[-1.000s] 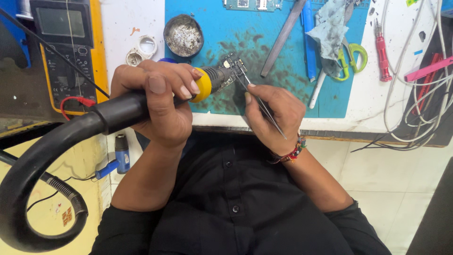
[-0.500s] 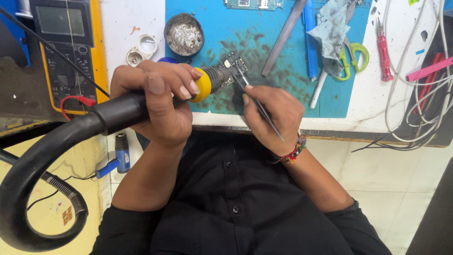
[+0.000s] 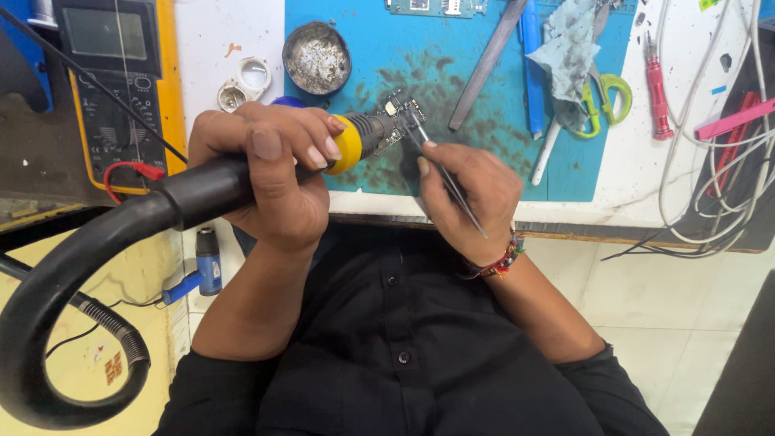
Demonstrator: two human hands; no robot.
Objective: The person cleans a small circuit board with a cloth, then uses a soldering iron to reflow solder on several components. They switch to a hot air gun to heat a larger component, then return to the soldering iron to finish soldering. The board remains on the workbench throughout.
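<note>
My left hand [image 3: 270, 173] is wrapped around the black handle of a hot-air gun [image 3: 355, 141] with a yellow collar. A thick black hose [image 3: 56, 282] curls from it down to the left. The gun's nozzle points at a small circuit board [image 3: 401, 109] lying on the blue work mat [image 3: 484, 97]. Thin metal tweezers [image 3: 440, 169] are pinched in my right hand [image 3: 468, 198], and their tips touch the board. A beaded bracelet sits on my right wrist.
A yellow multimeter [image 3: 113, 89] with a red lead lies at the left. On or near the mat are a round tin of solder scraps [image 3: 316, 58], a metal file [image 3: 488, 64], a blue tool, a cloth, green-handled scissors [image 3: 605, 93], a red screwdriver [image 3: 655, 77] and white cables [image 3: 710, 161].
</note>
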